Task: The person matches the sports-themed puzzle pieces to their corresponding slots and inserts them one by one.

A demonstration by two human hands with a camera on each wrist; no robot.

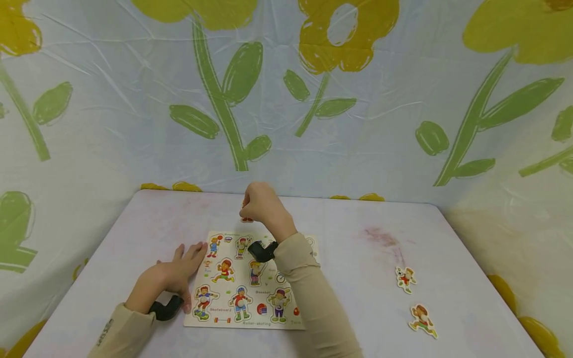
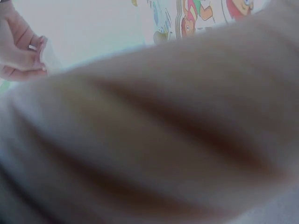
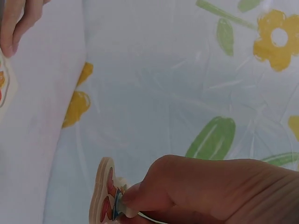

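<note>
In the head view, a wooden puzzle board with sports figures lies on the table. My right hand is raised beyond the board's far edge and pinches a puzzle piece by its small knob. Red shoes show on that piece; the fingers hide much of it. My left hand rests at the board's left edge, fingers spread and nothing gripped. My right forearm covers the board's right part. A blurred surface fills most of the left wrist view.
On the table's right side lie two loose pieces: a soccer player and a running figure. A reddish stain marks the tabletop farther back. A flower-printed curtain surrounds the table's back and sides.
</note>
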